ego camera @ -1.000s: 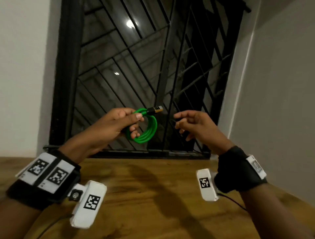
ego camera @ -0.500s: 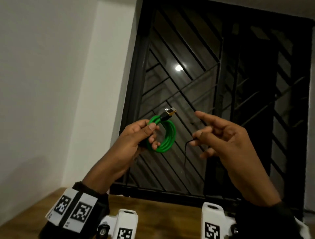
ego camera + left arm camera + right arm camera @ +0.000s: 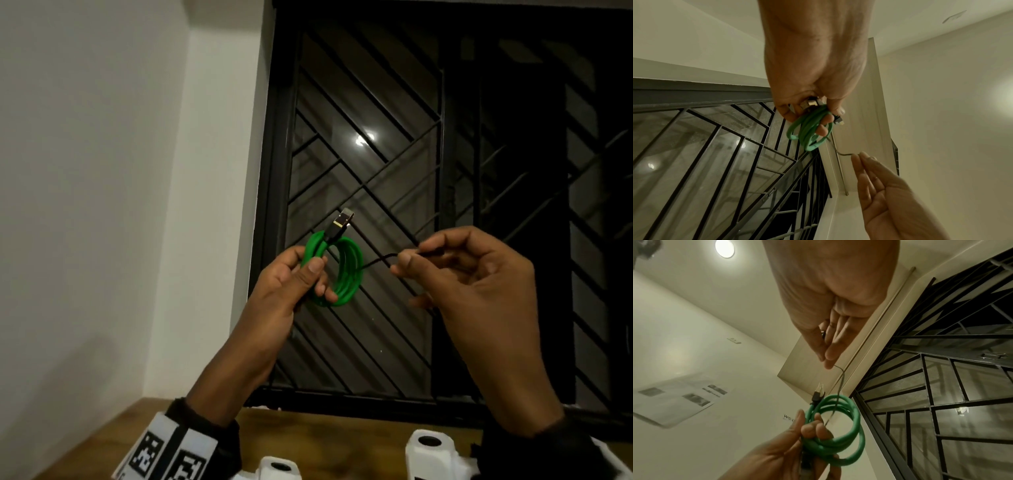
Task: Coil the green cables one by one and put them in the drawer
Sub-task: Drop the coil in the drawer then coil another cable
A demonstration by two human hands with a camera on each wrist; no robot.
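Since a moment ago, both hands are riding higher in front of the barred window, and the right hand, which was hanging loose-fingered beside the coil, is now pinching a thin black tie between thumb and forefinger. That tie is running from its fingertips across to the green cable, which is sitting wound in a neat ring, held up in the air above the wooden table and well clear of it. Gripping the near side of the ring is the left hand, thumb pressing on top and fingers curling through the hole. I'm guessing the person is binding the coil before stowing it; no drawer is showing anywhere. To do this well, the left hand should be keeping all the loops bunched tightly while the right is drawing the tie snug round the bundle close to that grip, so no loop is springing free. The ring is standing nearly edge-on to the head view, its long axis running roughly up and down, and the plug is poking out of the top, pointing up and slightly rightward toward the window.
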